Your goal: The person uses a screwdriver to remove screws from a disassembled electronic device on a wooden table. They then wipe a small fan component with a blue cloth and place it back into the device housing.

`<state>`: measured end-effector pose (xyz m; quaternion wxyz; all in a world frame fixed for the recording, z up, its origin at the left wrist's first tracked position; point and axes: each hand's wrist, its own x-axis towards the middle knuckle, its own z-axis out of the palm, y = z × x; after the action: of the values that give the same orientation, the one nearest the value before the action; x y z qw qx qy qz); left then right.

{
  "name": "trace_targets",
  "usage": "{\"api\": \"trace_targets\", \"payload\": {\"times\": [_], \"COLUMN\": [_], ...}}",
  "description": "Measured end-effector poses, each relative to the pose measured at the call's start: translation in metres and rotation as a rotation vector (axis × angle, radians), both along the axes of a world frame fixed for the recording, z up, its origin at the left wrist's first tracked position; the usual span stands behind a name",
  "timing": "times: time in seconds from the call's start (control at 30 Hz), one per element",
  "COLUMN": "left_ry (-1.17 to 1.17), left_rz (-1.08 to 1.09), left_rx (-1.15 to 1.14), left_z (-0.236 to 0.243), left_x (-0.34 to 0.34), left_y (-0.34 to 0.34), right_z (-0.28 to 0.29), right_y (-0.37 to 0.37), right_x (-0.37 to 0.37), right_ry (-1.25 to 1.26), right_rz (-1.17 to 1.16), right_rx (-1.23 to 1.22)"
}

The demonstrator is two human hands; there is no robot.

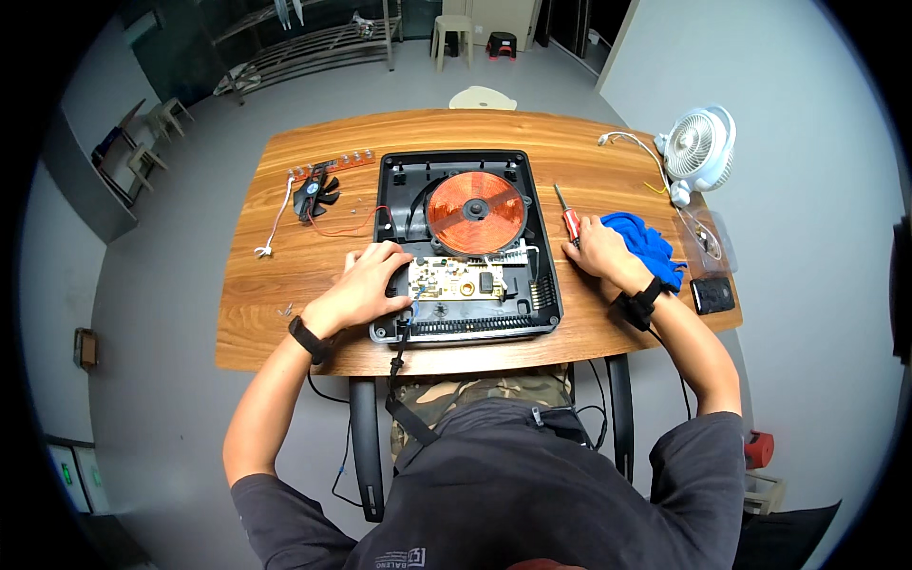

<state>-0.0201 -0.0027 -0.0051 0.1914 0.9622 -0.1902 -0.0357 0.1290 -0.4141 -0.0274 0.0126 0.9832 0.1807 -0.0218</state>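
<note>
An opened induction cooker's black casing (545, 237) lies on the table in front of me. Inside it are a round copper coil (456, 214) and, nearer to me, a pale circuit board (442, 282). My left hand (366, 282) reaches over the casing's left wall. Its thumb and fingers grip the board's left end, at the near and far corners. Right of the casing, my right hand (600, 249) is closed around the red handle of a screwdriver (570, 220), whose shaft points away from me. A blue cloth (641, 249) lies beside that hand.
Left of the casing are a black cooling fan (315, 195) with wires, an orange strip board (351, 163) and loose screws (286, 310). On the right stand a white desk fan (698, 150), a clear tray (701, 237) and a black box-like object (712, 294). A black cord (397, 363) hangs over the near edge.
</note>
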Motion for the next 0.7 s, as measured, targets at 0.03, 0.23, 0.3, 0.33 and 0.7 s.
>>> {"api": "trace_targets", "payload": {"times": [0.03, 0.23, 0.3, 0.33, 0.7], "left_ry": [0.001, 0.0, 0.0, 0.016, 0.118], "left_rz": [-0.004, -0.014, -0.013, -0.009, -0.038], "left_rx": [0.0, 0.012, 0.014, 0.029, 0.106], "left_z": [0.001, 0.001, 0.002, 0.004, 0.025], "left_x": [0.0, 0.002, 0.001, 0.0, 0.028], "left_y": [-0.001, -0.001, -0.001, -0.001, -0.013], "right_z": [0.003, 0.084, 0.101, 0.105, 0.053], "right_y": [-0.002, 0.03, 0.056, 0.07, 0.146], "right_x": [0.004, 0.005, 0.007, 0.009, 0.056], "right_ry": [0.04, -0.03, -0.026, -0.025, 0.3], "right_rz": [-0.003, 0.109, 0.284, 0.373, 0.358], "right_rx": [-0.007, 0.032, 0.14, 0.196, 0.16]}}
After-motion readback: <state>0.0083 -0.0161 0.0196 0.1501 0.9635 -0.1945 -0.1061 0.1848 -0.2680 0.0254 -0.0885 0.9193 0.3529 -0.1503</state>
